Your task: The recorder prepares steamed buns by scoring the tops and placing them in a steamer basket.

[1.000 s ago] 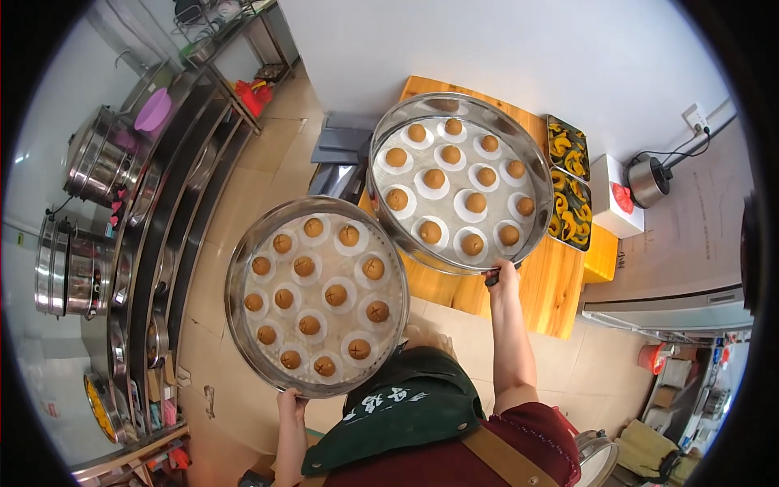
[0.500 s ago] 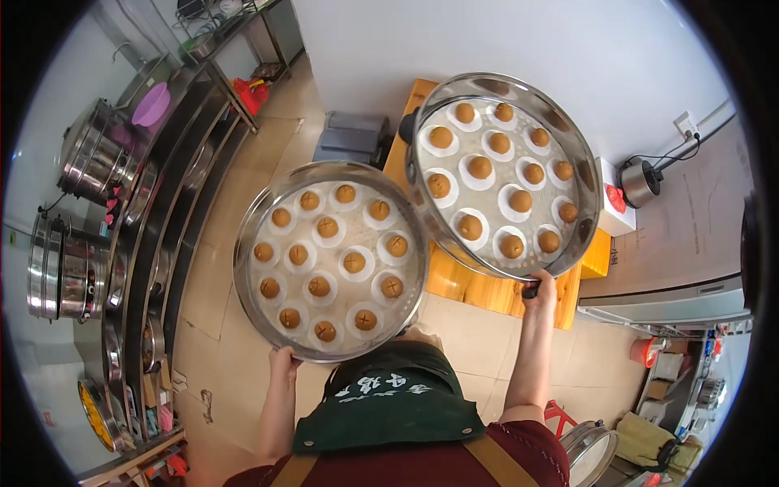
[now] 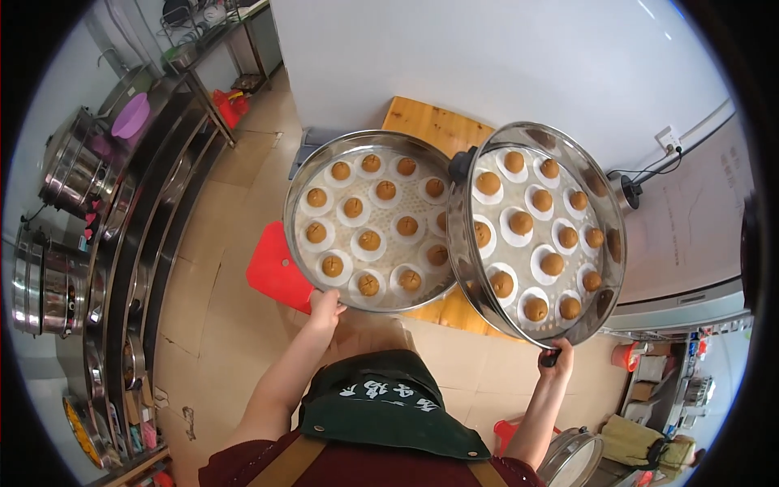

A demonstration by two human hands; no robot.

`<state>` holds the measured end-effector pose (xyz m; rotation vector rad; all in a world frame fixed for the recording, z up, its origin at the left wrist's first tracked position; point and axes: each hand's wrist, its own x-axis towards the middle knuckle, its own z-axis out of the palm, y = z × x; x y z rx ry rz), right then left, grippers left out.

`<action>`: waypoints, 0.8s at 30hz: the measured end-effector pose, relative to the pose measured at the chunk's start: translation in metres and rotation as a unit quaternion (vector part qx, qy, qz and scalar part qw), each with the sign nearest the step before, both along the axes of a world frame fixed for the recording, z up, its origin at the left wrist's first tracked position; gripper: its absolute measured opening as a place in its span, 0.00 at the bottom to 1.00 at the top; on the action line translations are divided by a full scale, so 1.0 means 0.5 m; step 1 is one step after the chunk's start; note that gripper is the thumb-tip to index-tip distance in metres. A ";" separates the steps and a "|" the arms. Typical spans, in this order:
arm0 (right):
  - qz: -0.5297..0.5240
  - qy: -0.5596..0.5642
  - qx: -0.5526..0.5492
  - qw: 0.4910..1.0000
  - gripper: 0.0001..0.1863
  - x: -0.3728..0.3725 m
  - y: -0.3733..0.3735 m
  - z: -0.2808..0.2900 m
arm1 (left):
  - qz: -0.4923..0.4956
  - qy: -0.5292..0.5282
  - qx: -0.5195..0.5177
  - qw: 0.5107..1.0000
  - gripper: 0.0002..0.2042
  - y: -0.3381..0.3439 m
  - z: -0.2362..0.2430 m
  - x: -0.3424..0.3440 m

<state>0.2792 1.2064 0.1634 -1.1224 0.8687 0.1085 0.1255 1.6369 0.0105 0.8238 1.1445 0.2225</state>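
My left hand [image 3: 326, 304] grips the lower rim of a round steel steamer tray [image 3: 420, 302] bearing several brown dough balls [image 3: 369, 240] on white paper rounds, many with crossed cuts on top. My right hand [image 3: 557, 359] holds the black handle [image 3: 550, 357] of a second steel tray [image 3: 618, 252], tilted, with several similar balls [image 3: 552, 264] on paper. This tray overlaps the right edge of the left one. A red plastic stool [image 3: 268, 266] shows behind the left tray, and a wooden table [image 3: 426, 118] lies beneath both; whether they rest on these I cannot tell.
At left, steel shelving [image 3: 122, 243] carries stacked steamers [image 3: 49, 284] and a purple basin [image 3: 131, 115]. A white wall [image 3: 487, 57] stands behind the table. At right are a socket [image 3: 667, 140], a steel appliance [image 3: 625, 195] and a red bucket [image 3: 623, 355].
The left tray has moved up and rightward, partly behind the right tray, which has shifted right and down in view. The red stool behind the left tray has come into sight.
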 end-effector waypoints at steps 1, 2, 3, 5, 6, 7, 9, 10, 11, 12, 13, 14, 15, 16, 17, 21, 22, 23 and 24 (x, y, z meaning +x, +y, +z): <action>0.001 -0.012 -0.007 1.000 0.06 -0.002 -0.005 0.006 | -0.003 -0.012 -0.001 1.000 0.15 -0.006 -0.016 0.034; 0.002 -0.024 -0.013 1.000 0.06 -0.002 -0.007 0.011 | -0.006 -0.023 -0.002 1.000 0.13 -0.014 -0.030 0.068; -0.004 -0.019 -0.034 0.999 0.07 0.002 -0.014 0.020 | 0.004 0.009 -0.017 1.000 0.11 -0.028 -0.029 0.106; -0.004 -0.017 -0.042 0.999 0.07 0.016 -0.018 0.030 | 0.014 0.028 -0.012 0.999 0.10 -0.048 -0.049 0.168; -0.007 -0.016 -0.052 0.998 0.07 0.027 -0.030 0.036 | 0.019 0.038 -0.015 0.999 0.10 -0.068 -0.051 0.200; -0.006 -0.025 -0.053 0.998 0.07 0.038 -0.045 0.030 | 0.018 0.038 -0.018 0.999 0.10 -0.091 -0.052 0.221; 0.007 -0.024 -0.063 0.998 0.07 0.059 -0.051 0.031 | 0.072 0.017 -0.032 0.997 0.09 -0.130 -0.045 0.249; 0.021 -0.022 -0.070 0.997 0.07 0.068 -0.047 0.029 | 0.073 0.020 -0.033 0.997 0.09 -0.148 -0.037 0.258; 0.039 -0.035 -0.065 0.997 0.07 0.081 -0.045 0.022 | 0.062 0.031 -0.030 0.997 0.12 -0.164 -0.028 0.262; 0.034 -0.034 -0.090 0.995 0.06 0.092 -0.027 0.025 | 0.052 0.041 -0.029 0.997 0.15 -0.176 -0.018 0.261; 0.047 -0.037 -0.079 0.995 0.05 0.101 -0.014 0.022 | 0.014 0.073 0.107 0.992 0.23 -0.176 -0.035 0.260; 0.062 -0.041 -0.067 0.995 0.04 0.111 -0.001 0.016 | 0.020 0.077 0.107 0.991 0.23 -0.172 -0.039 0.257; 0.065 -0.035 -0.069 0.995 0.04 0.120 0.009 0.007 | 0.033 0.046 0.143 0.988 0.27 -0.162 0.049 0.265; 0.073 -0.021 -0.070 0.995 0.06 0.129 0.033 0.006 | 0.053 0.016 0.182 0.982 0.32 -0.147 0.117 0.269; 0.094 -0.020 -0.052 0.994 0.06 0.141 0.046 -0.004 | 0.062 0.022 0.182 0.981 0.32 -0.135 0.144 0.274; 0.124 0.002 -0.021 0.992 0.08 0.175 0.130 -0.032 | -0.089 -0.062 0.221 0.969 0.32 -0.088 0.207 0.306; 0.134 0.000 -0.008 0.991 0.08 0.183 0.146 -0.041 | -0.146 -0.102 0.163 0.970 0.31 -0.084 0.229 0.314; 0.143 0.009 -0.033 0.989 0.08 0.187 0.168 -0.046 | -0.133 -0.082 0.064 0.986 0.33 -0.083 0.290 0.319; 0.171 0.021 -0.041 0.984 0.06 0.195 0.182 -0.066 | -0.126 -0.083 0.067 0.986 0.33 -0.073 0.271 0.307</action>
